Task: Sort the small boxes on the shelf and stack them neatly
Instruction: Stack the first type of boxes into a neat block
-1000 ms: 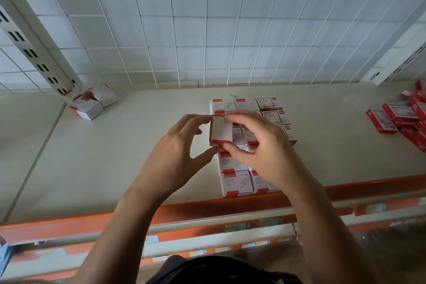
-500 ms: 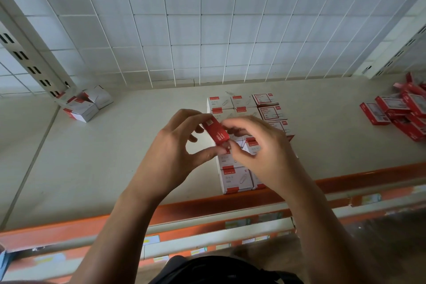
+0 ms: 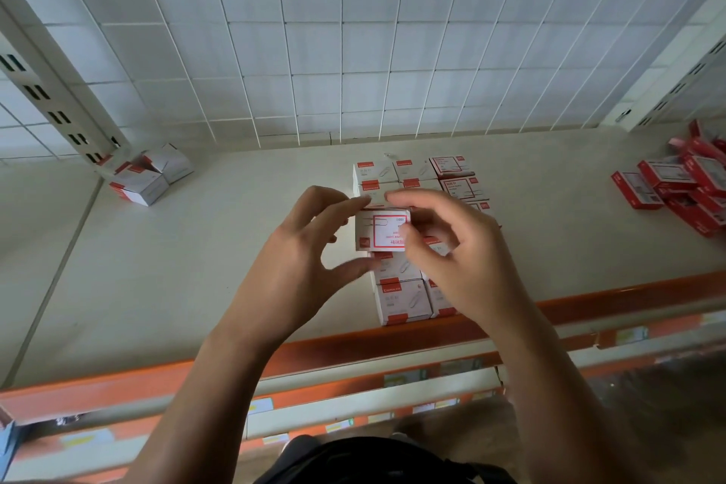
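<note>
A small white cardboard box with a red-framed label (image 3: 383,231) is held above the cream shelf board (image 3: 196,267), pinched between the fingertips of the left hand (image 3: 298,259) and the right hand (image 3: 459,255). Its print is turned upside down and cannot be read. Rows of matching white, red-tabbed boxes (image 3: 398,299) are seen directly beneath the hands.

White box (image 3: 383,229) bears a red-bordered label.
</note>
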### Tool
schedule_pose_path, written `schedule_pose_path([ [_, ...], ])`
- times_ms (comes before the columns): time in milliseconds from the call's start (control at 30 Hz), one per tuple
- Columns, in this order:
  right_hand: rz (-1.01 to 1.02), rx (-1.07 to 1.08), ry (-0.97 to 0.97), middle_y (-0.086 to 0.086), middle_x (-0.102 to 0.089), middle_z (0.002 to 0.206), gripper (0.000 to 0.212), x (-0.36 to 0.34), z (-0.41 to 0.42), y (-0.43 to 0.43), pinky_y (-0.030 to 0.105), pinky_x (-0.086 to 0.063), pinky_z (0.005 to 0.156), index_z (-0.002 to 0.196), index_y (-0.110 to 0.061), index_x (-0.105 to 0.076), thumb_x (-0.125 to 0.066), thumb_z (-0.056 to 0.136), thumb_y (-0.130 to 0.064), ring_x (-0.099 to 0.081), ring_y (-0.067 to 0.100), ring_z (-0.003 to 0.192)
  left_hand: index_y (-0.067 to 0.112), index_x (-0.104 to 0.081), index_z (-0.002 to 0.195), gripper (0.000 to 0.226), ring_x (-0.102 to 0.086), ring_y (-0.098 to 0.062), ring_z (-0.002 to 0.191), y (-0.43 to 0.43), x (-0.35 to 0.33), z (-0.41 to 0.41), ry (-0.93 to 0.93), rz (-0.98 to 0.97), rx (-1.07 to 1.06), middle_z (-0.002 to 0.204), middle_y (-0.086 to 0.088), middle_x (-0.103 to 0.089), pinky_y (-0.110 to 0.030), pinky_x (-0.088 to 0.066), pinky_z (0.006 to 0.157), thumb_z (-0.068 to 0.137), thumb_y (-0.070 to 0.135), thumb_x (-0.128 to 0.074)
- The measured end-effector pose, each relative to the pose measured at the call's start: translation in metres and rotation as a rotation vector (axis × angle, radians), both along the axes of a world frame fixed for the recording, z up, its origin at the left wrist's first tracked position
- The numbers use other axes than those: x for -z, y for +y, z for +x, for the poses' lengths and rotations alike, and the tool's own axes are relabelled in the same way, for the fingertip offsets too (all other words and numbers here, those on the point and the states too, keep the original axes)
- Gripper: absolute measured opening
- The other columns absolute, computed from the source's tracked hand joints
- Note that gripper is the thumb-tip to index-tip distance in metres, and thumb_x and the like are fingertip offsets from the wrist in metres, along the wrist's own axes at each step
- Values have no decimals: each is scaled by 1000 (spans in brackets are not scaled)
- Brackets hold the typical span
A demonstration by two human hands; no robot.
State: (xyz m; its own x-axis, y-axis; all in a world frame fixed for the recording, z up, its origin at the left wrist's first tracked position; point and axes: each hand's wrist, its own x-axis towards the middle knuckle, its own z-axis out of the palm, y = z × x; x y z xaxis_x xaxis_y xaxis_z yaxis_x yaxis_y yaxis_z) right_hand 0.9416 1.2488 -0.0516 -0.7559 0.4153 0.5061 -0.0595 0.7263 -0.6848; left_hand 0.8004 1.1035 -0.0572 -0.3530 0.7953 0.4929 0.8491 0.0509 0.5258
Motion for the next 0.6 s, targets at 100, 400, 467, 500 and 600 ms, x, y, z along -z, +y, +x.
schedule_pose_path([
  [100, -44, -7, -20, -1, -69, 116, 33, 0, 1, 0, 20, -55, 87, 125, -9, -63, -63, 92, -9, -65, 6, 106, 8, -61, 124, 51, -57, -13, 87, -2, 1, 0, 0, 8, -15, 114, -5, -57, -22, -53, 69, 79, 27, -76],
  [400, 92, -43, -75, -5, -62, 129, 40, -4, 6, 2, 14, -42, 102, 126, -12, -61, -68, 90, -27, -52, 2, 125, 7, -62, 124, 48, -57, -11, 88, -2, -3, 1, -21, 40, -17, 115, -5, -57, -22, -53, 71, 82, 27, -73],
  [467, 28, -29, -58, -5, -65, 122, 35, -7, 8, 3, 16, -52, 90, 123, -12, -62, -62, 93, -29, -59, 4, 118, 9, -62, 124, 45, -57, -10, 89, -1, -6, 2, -6, 40, 11, 116, -4, -55, -24, -53, 71, 82, 22, -73],
  [500, -4, -20, -61, -6, -66, 117, 33, -8, 9, 4, 16, -55, 81, 122, -13, -62, -60, 93, -29, -61, 4, 114, 10, -62, 125, 44, -56, -9, 89, -1, -7, 3, 5, 35, 38, 117, -4, -55, -24, -53, 72, 83, 20, -72],
  [600, -91, -27, -178, -7, -68, 112, 39, -9, 14, 6, 17, -58, 69, 129, -20, -58, -62, 91, -26, -62, 4, 106, 13, -61, 127, 44, -57, -10, 91, 3, -9, 5, 18, 20, 125, 120, -4, -55, -25, -52, 75, 84, 10, -71],
])
